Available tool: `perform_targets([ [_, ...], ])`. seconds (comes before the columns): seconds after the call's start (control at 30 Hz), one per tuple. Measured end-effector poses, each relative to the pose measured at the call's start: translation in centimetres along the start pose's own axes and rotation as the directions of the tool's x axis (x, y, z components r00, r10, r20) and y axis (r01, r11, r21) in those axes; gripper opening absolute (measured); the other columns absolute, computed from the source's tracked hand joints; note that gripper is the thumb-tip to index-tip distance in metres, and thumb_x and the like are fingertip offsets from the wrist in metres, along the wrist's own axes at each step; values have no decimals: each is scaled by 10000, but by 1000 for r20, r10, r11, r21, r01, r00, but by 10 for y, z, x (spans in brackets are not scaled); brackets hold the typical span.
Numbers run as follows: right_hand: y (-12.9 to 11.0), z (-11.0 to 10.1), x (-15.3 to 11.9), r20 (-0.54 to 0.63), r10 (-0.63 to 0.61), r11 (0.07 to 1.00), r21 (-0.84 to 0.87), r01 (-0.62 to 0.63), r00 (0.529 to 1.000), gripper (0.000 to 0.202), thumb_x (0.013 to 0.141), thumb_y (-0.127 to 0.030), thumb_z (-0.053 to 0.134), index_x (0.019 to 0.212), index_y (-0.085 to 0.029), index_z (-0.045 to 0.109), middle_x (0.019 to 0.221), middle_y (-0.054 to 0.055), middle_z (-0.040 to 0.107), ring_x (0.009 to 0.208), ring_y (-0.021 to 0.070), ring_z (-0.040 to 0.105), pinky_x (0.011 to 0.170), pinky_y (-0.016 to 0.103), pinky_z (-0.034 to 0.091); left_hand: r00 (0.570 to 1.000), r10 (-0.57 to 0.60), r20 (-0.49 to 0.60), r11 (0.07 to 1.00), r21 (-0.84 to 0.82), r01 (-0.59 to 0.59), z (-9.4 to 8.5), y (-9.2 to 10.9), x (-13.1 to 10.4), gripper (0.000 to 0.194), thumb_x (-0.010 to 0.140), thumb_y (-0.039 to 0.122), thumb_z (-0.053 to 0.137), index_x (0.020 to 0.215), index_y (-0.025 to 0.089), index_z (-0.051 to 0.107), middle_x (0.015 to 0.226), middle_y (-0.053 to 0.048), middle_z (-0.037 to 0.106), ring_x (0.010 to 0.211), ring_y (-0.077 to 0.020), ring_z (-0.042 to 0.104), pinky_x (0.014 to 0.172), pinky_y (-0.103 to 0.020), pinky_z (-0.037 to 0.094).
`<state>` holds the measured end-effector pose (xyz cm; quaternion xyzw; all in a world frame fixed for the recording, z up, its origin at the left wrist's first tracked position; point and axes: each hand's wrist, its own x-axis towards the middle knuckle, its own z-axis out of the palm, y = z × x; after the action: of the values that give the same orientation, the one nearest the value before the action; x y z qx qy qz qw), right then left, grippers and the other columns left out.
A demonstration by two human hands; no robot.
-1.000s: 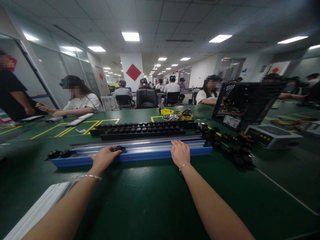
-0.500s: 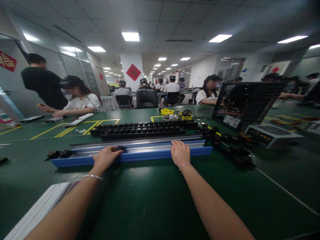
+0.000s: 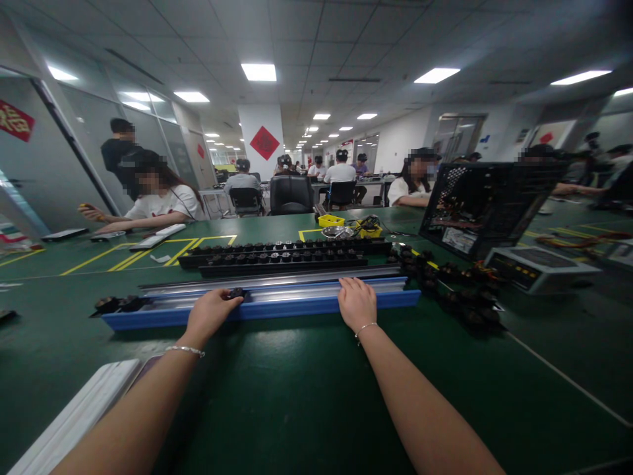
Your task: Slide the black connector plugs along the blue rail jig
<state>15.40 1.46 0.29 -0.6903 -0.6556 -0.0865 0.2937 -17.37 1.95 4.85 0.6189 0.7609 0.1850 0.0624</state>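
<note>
A long blue channel (image 3: pixel 297 307) with a silvery inner floor lies across the green table in front of me. My left hand (image 3: pixel 211 315) is closed on a small black module (image 3: pixel 236 294), thumb pointing right along it, inside the left half of the channel. Its other fingers are mostly hidden behind the hand. Toward the right end, my right hand (image 3: pixel 357 305) grips the channel, with fingers laid over it; the thumb is hidden. More black modules (image 3: pixel 129 303) sit at the channel's left end.
Behind the channel run black strips (image 3: pixel 281 258) filled with round modules. Loose black modules (image 3: pixel 469 303) lie to the right, near a power supply (image 3: pixel 539 269) and an open computer case (image 3: pixel 469 208). A white case (image 3: pixel 84 412) is at lower left. Co-workers sit around.
Both my hands stay almost still on the channel and the module. In the background at left, a standing person in black has moved right, behind the seated co-worker.
</note>
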Motion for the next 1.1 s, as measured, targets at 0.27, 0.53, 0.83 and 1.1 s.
perform_targets([
  [0.27, 0, -1, 0, 7, -5, 1000, 2, 5, 1000, 431, 888, -274, 294, 1203, -224, 583, 1265, 30, 570, 1213, 204, 418, 1015, 384, 238, 1000, 8, 4, 1000, 5, -8, 0, 5, -2, 442, 714, 555, 510, 964, 229, 674, 1001, -65, 703, 947, -269, 618, 686, -302, 428],
  [0.53, 1, 1, 0, 1, -8, 1000, -27, 8, 1000, 427, 889, -280, 297, 1201, -238, 585, 1264, 34, 570, 1207, 204, 425, 1009, 385, 253, 1000, 10, 13, 1000, 21, -10, 2, 9, -1, 447, 715, 552, 513, 971, 221, 670, 978, -68, 710, 916, -260, 629, 674, -296, 426],
  [0.83, 2, 2, 0, -13, -13, 1000, -8, 13, 1000, 433, 890, -280, 285, 1194, -230, 589, 1256, 29, 577, 1203, 203, 427, 1007, 378, 245, 1000, 11, 16, 999, 38, -12, 5, 15, -2, 454, 709, 576, 501, 959, 235, 665, 991, -56, 707, 933, -258, 625, 664, -288, 413],
  [1.1, 1, 1, 0, -1, -4, 1000, -6, 4, 1000, 429, 888, -282, 292, 1197, -234, 586, 1262, 24, 572, 1208, 200, 420, 1007, 376, 239, 1000, 18, 13, 999, 25, -19, 9, 17, -1, 415, 710, 577, 497, 906, 255, 670, 939, -30, 717, 904, -258, 636, 679, -303, 416],
])
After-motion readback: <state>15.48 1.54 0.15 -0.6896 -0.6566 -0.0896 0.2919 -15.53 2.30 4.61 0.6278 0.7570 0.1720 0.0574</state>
